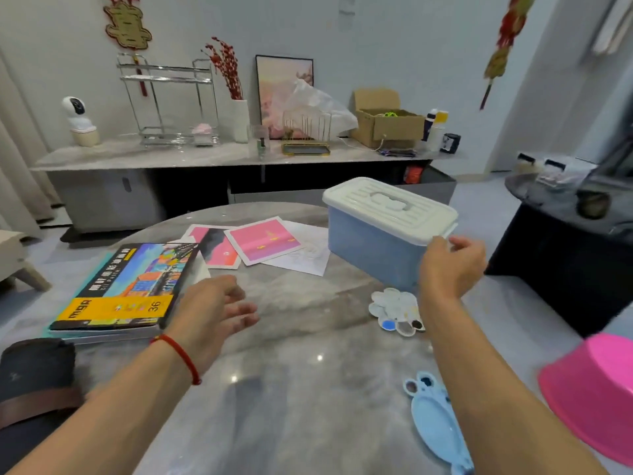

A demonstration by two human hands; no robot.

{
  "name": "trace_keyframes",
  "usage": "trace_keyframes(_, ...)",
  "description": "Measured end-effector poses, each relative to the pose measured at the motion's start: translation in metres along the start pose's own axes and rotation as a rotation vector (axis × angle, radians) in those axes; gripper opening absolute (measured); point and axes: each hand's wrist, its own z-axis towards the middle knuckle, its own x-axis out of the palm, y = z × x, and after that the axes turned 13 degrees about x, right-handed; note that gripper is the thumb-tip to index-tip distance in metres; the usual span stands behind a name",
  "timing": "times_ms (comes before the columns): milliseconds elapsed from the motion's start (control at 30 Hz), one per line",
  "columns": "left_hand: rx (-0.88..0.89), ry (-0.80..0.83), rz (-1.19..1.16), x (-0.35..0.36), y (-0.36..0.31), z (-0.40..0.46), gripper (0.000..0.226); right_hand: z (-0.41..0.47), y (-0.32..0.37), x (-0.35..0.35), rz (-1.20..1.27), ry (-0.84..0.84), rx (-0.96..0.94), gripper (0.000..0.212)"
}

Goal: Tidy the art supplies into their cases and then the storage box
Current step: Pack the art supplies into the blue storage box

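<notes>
Marble-look and glossy, the desk (301, 337) is the biggest thing under my hands, so I expect anything flat to slide on it easily. There is open room between my two hands, while its rim curves away just past the far side of the storage box.

Next in size, the storage box (373, 248) stands right in front of my right hand (452, 265), blue plastic with a white lid (387, 207) still on. It looks stiff and, I judge, fairly light; the lid's edge and side latch are where I would take hold. My right hand has its fingers curled at that corner of the lid, though I cannot tell if they truly clamp it.

Just left of my left hand (215, 310), which hovers with fingers apart and holding nothing, lies the pastel case (130, 289), flat, rigid, best lifted by its long edges.

Beyond it the paintings (263, 245) are thin and floppy.

Smallest, two paint palettes (394, 310) (435, 419) lie beside my right forearm, hard plastic, possibly wet.
</notes>
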Motion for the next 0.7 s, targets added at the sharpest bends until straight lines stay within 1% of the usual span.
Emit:
trace_keyframes(33,0.009,0.060,0.010,0.008,0.001,-0.005,0.009,0.018,-0.001,0.001,0.003,0.013,0.164,0.029)
trace_keyframes(67,0.015,0.109,0.021,0.014,0.004,-0.008,0.015,0.032,-0.003,0.004,-0.027,0.078,0.302,0.043)
trace_keyframes(100,0.015,0.160,0.026,0.020,0.005,-0.010,0.020,0.043,-0.003,0.006,-0.056,0.159,0.392,0.056)
trace_keyframes(133,0.012,0.199,0.025,0.023,0.007,-0.012,0.022,0.051,-0.004,0.009,-0.075,0.242,0.438,0.061)
trace_keyframes(200,0.006,0.219,0.018,0.027,0.009,-0.013,0.022,0.060,-0.004,0.013,-0.108,0.376,0.458,0.055)
trace_keyframes(267,-0.004,0.209,0.014,0.027,0.011,-0.013,0.021,0.066,-0.003,0.017,-0.116,0.454,0.466,0.050)
trace_keyframes(333,-0.013,0.197,-0.001,0.023,0.011,-0.012,0.020,0.070,0.001,0.022,-0.065,0.500,0.485,0.047)
trace_keyframes(467,-0.031,0.157,-0.011,0.017,0.011,-0.009,0.018,0.072,0.009,0.030,0.048,0.485,0.556,0.043)
trace_keyframes(567,-0.044,0.145,-0.022,0.017,0.009,-0.007,0.020,0.076,0.017,0.037,0.099,0.486,0.580,0.045)
trace_keyframes(633,-0.038,0.148,-0.029,0.018,0.008,-0.006,0.020,0.076,0.022,0.041,0.111,0.485,0.577,0.048)
trace_keyframes(700,-0.024,0.157,-0.038,0.019,0.004,-0.005,0.019,0.074,0.030,0.042,0.120,0.493,0.531,0.048)
